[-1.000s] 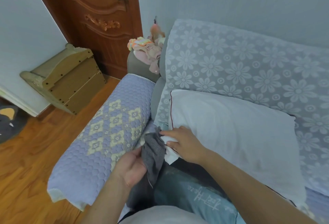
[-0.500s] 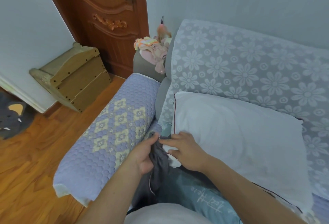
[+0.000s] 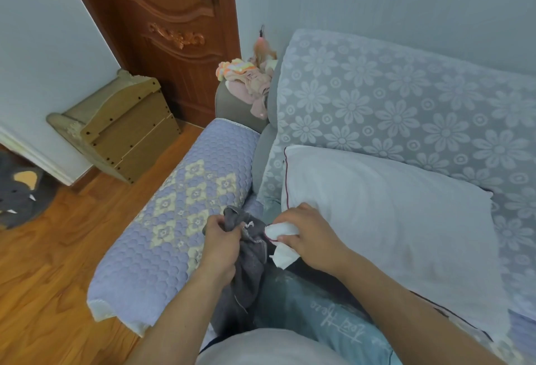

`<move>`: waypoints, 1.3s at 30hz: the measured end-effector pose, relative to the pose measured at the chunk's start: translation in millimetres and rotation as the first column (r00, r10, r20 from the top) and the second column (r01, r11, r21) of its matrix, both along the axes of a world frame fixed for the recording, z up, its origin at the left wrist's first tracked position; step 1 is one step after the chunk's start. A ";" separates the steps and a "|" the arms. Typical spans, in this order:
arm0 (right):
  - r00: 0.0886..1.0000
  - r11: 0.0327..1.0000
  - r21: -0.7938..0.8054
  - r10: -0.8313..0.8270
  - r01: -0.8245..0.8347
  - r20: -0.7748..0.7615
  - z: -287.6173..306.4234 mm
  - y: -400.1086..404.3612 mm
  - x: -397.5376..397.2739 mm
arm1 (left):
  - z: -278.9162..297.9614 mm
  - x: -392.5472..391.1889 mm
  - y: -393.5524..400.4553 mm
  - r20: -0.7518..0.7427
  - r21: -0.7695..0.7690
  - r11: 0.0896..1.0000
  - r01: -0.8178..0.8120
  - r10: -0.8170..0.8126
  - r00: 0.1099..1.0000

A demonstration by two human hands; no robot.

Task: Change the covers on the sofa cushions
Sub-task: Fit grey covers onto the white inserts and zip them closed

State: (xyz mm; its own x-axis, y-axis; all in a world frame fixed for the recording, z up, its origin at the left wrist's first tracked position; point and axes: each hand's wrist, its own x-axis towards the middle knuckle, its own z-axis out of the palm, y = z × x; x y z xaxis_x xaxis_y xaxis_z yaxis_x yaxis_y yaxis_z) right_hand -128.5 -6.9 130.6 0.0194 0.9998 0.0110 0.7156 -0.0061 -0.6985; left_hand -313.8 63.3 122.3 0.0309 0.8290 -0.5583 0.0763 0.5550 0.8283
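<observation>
Your left hand (image 3: 222, 238) clutches a bunched edge of the dark grey cover (image 3: 249, 251), fingers curled round the fabric, and your right hand (image 3: 301, 237) pinches the white corner of the cushion (image 3: 385, 219) just beside it. The cushion lies on the sofa seat against the flowered backrest (image 3: 406, 109), its near corner at your lap, with the cover hanging down between your knees next to the quilted armrest (image 3: 179, 213). The step in hand looks like feeding that corner into the cover's mouth, and it seems barely begun: nearly all of the cushion is bare. Find the opening first; the cloth is crumpled in your fist and I cannot tell which layer is the mouth, so spread it with your thumb before you push anything in. Keep the corner pinched small and firm, and draw the cover over it rather than ramming the cushion forward, since soft filling tends to bunch and drag the seam askew. Seat this corner fully into the cover's far corner before working along the edge, or you will likely end up with a twisted cover and a lump. The thin red piping (image 3: 285, 179) on the cushion gives you a line to match against the cover's seam. Watch the zip, if there is one: none shows here, and it could snag the white fabric.
</observation>
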 end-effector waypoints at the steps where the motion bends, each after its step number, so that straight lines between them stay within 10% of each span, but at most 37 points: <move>1: 1.000 1.000 0.011 0.017 -0.017 0.010 -1.4 -0.8 -1.7 | -1.1 0.7 -0.5 -0.020 0.006 1.000 -0.002 0.002 1.000; 11: 0.999 0.997 0.065 0.035 -0.038 0.041 -2.2 -5.0 -8.8 | 15.6 12.7 -11.4 0.353 -0.174 0.969 0.178 -0.108 0.930; 17: 0.999 0.999 0.010 -0.048 0.048 -0.019 0.8 -9.3 1.0 | 7.7 7.8 -2.3 0.130 0.040 0.998 -0.037 0.032 0.991; 25: 0.998 0.997 0.066 0.031 -0.034 0.047 6.1 -0.3 -8.0 | 0.5 5.5 -13.7 -0.116 0.174 0.970 0.167 -0.149 0.982; 39: 0.972 0.989 0.146 -0.047 0.013 0.231 -4.2 6.7 -20.5 | 29.7 -5.5 -14.7 0.365 -0.058 0.978 0.201 -0.166 0.916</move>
